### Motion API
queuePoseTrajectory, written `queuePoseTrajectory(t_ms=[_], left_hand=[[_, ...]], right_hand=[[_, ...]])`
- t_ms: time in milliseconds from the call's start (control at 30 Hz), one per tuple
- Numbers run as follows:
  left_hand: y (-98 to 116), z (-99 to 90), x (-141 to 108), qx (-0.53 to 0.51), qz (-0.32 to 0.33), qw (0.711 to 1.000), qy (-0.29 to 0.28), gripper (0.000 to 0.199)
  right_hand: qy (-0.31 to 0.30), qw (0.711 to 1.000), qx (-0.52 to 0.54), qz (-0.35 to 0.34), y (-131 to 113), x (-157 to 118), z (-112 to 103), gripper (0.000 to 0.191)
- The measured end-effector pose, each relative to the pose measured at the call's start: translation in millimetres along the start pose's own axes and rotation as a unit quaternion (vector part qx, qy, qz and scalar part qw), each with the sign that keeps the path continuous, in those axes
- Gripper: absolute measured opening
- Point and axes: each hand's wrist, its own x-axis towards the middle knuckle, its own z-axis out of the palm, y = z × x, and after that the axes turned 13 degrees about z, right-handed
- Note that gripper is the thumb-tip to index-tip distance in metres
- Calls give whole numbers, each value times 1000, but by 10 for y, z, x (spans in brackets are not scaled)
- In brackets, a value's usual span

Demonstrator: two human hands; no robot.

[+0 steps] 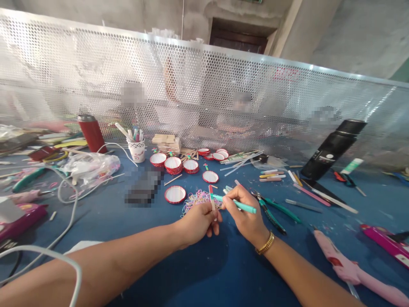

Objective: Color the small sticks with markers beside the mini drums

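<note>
My left hand point(200, 219) pinches a small wooden craft stick point(211, 192) upright; its upper end is coloured red with a green patch below. In my right hand point(244, 209) is a teal marker pen point(236, 204), its tip meeting the stick at the coloured part. Just behind both hands lies a heap of pastel rubber bands point(197, 199). Several round red-rimmed white pieces point(175, 194) sit beyond it, some stacked, a few with small coloured sticks beside them. Pliers with teal handles point(271, 211) rest right of my right hand.
A pink glue gun point(354, 268) lies at front right. A black flask point(332, 149) leans at the right, and a red flask point(92, 133) stands at back left near a paper cup of pens point(136, 150). White cable point(75, 213) loops on the left. A perforated metal screen point(191, 81) closes the back.
</note>
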Motion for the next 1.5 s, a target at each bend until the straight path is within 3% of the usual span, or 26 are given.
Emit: queuePoseTrajectory(t_ms=[333,1500], left_hand=[[-84,-9,14,-12,6,1000,-2,21],[-26,-16,15,-5,4,1000,-2,23]], right_hand=[[-5,1000,7,-6,0,-3,0,19],[3,1000,-7,-6,-42,11,-8,19]])
